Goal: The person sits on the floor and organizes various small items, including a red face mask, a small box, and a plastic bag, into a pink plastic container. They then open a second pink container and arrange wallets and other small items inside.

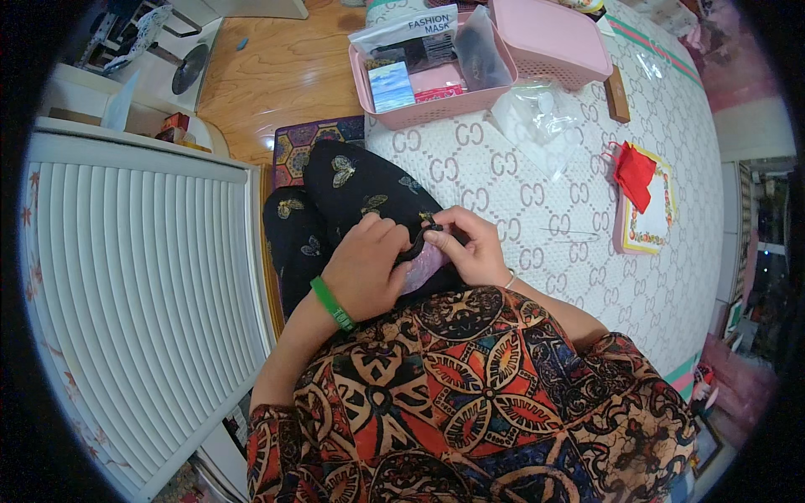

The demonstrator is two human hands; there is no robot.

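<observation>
Above my lap, my left hand (371,264), with a green wristband, closes around a black band (413,250). That band runs along a shiny pink piece (425,269), perhaps a small pouch. My right hand (470,244) pinches the other end of the black band between thumb and forefinger, where a small dark and yellowish bit (427,218) sticks up. Only a few centimetres separate the two hands. My fingers hide much of the pink piece, so its full shape cannot be made out. Beneath are black trousers (371,170) with moth prints.
On the patterned bed cover (534,207) stand an uncovered pink basket (434,116) of packets and a lidded pink basket (550,38). A clear plastic bag (541,119), brown block (617,94) and red pouch (635,176) on a bordered card (654,214) lie rightward. A louvred white panel (144,276) stands left.
</observation>
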